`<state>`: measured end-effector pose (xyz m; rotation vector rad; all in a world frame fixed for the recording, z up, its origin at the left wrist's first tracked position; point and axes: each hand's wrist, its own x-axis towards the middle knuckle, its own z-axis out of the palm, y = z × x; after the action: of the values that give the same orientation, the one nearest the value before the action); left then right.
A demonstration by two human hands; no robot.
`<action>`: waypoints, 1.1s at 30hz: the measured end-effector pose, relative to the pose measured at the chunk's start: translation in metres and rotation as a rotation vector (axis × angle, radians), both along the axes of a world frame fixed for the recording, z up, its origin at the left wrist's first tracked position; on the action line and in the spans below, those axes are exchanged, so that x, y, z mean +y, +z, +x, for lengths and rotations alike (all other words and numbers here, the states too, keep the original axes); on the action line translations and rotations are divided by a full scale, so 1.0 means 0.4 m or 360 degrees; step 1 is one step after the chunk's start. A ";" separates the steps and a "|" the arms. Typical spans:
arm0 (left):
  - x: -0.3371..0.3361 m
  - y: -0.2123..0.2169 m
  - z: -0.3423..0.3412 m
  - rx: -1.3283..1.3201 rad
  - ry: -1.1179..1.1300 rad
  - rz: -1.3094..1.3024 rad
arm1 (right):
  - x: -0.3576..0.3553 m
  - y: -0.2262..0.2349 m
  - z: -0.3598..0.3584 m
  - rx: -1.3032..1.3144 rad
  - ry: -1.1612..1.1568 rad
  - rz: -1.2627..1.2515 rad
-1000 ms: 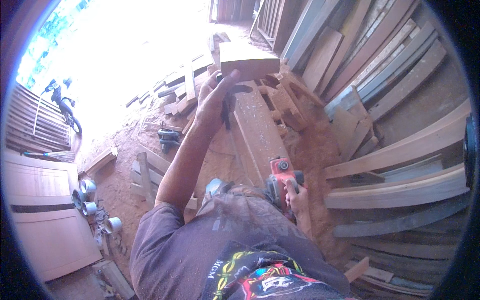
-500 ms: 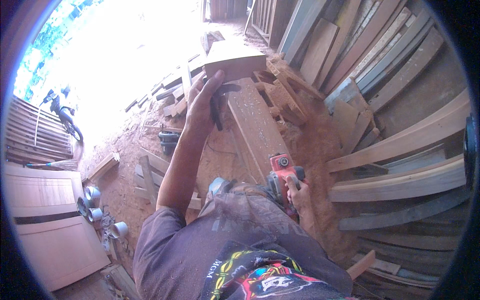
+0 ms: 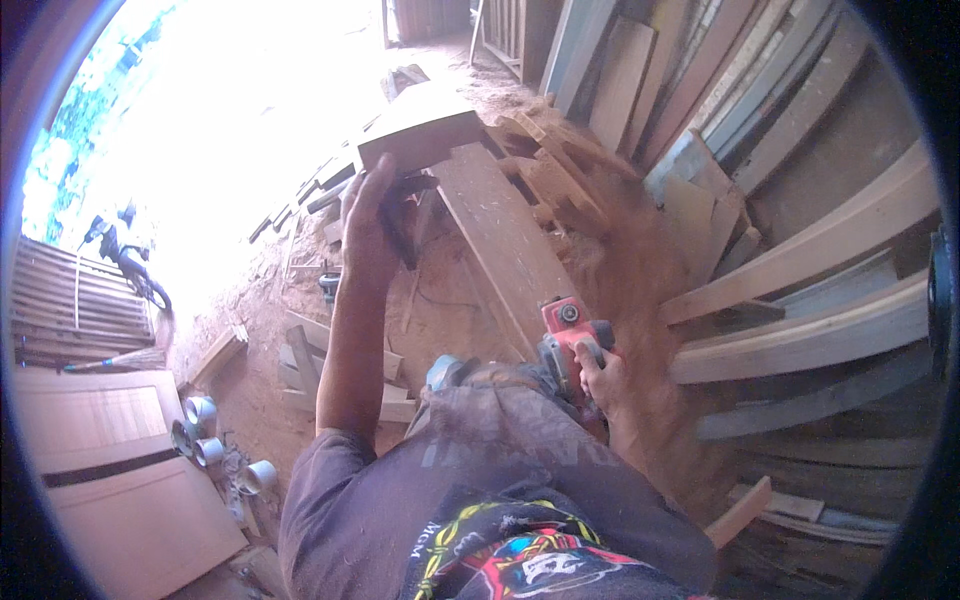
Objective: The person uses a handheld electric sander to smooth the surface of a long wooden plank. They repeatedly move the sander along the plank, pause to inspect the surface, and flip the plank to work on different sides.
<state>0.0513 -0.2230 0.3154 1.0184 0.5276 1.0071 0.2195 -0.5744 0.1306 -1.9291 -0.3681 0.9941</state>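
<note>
Ahead of the person's lap, at the far end of a long, flat brown wooden plank [image 3: 500, 220], a short, thick wooden block [image 3: 420, 140] is raised, its top bright and its near face shaded. The left hand [image 3: 370, 212] grips it at its left end, thumb pressed on the near face; the other fingers are mostly hidden. At the plank's near end is a red-and-grey handheld power tool [image 3: 568, 325]; whether it touches the plank is hard to tell. The right hand [image 3: 600, 375] is wrapped around its dark handle. Right of the plank lies a heap of dusty wood scraps [image 3: 560, 185]. Farther right are long, pale boards [image 3: 800, 345]. To the left, white tubs [image 3: 260, 477] sit beside light wooden panels [image 3: 140, 525]; beyond stands a dark motorcycle [image 3: 130, 260].
</note>
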 end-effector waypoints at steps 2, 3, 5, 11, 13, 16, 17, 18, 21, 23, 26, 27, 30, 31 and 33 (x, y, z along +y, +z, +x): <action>0.010 -0.001 -0.014 0.0123 0.0087 0.0056 | 0.009 0.006 0.002 -0.0033 0.0014 -0.0008; 0.019 0.001 -0.022 0.0155 0.0013 0.0083 | 0.008 0.016 0.001 -0.0030 0.0019 -0.0013; 0.022 -0.001 -0.018 0.0068 -0.0002 0.0095 | 0.007 0.020 0.001 -0.0029 0.0021 0.0007; 0.031 -0.015 -0.017 -0.0011 -0.0027 0.0104 | 0.003 0.015 0.006 0.0062 0.0014 0.0033; 0.033 -0.018 -0.017 -0.0046 -0.0040 0.0104 | 0.003 0.008 0.008 0.0039 0.0029 0.0033; 0.033 -0.028 -0.028 -0.0068 -0.0002 0.0054 | 0.014 0.026 0.007 0.0008 0.0058 0.0003; 0.032 -0.038 -0.027 -0.0051 0.0045 0.0014 | 0.017 0.026 0.006 0.0044 0.0046 0.0018; 0.031 -0.043 -0.026 -0.0034 0.0097 -0.0027 | 0.015 0.023 0.001 0.0079 0.0039 0.0031; 0.007 -0.017 0.016 -0.0049 -0.0096 0.0081 | 0.003 0.013 0.004 0.0079 0.0030 0.0020; -0.009 0.015 0.020 -0.0019 -0.0165 0.0069 | -0.001 0.010 0.007 0.0064 0.0037 0.0021; -0.002 0.005 0.015 -0.0009 -0.0168 0.0037 | 0.005 0.004 0.011 0.0076 0.0065 0.0060; 0.001 0.002 0.015 -0.0033 -0.0155 0.0036 | 0.008 0.007 0.009 0.0085 0.0069 0.0067; -0.002 -0.003 0.029 -0.0086 -0.0147 0.0071 | 0.007 0.014 0.003 0.0100 0.0053 0.0065; -0.001 0.000 0.032 -0.0101 -0.0143 0.0093 | 0.009 0.016 0.004 0.0103 0.0050 0.0065; -0.010 0.010 0.030 -0.0033 -0.0117 0.0081 | 0.008 0.018 0.003 0.0094 0.0044 0.0100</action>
<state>0.0635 -0.2269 0.3195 1.0641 0.4461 0.9694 0.2209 -0.5712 0.1377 -1.8390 -0.3888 1.0434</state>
